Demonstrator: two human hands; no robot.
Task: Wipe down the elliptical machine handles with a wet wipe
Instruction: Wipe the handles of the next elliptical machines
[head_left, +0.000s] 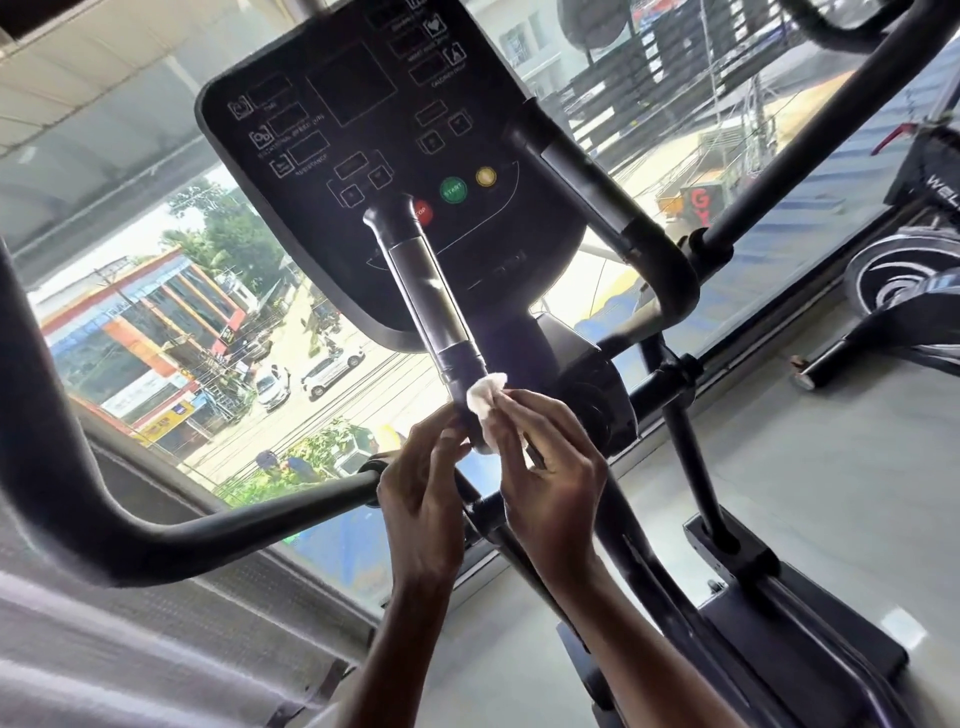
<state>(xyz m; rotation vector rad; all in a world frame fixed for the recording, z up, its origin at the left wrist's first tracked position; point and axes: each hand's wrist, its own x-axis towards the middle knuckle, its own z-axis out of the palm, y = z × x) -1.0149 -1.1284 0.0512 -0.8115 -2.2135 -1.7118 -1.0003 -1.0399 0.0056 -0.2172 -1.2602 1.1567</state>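
Note:
A short black handle (435, 306) with a shiny sensor sleeve rises in front of the elliptical's console (363, 156). My right hand (545, 467) pinches a crumpled white wet wipe (485, 397) against the handle's lower part. My left hand (421, 499) touches the same handle from the left with curled fingers, just below the wipe. A second short handle (597, 192) stands at the right of the console. Long moving arms curve at the left (78, 457) and upper right (810, 171).
A large window (182, 338) behind the machine looks onto a street with cars and buildings. The elliptical's base (779, 613) lies at lower right on a pale floor. Another exercise machine (893, 291) stands at the right edge.

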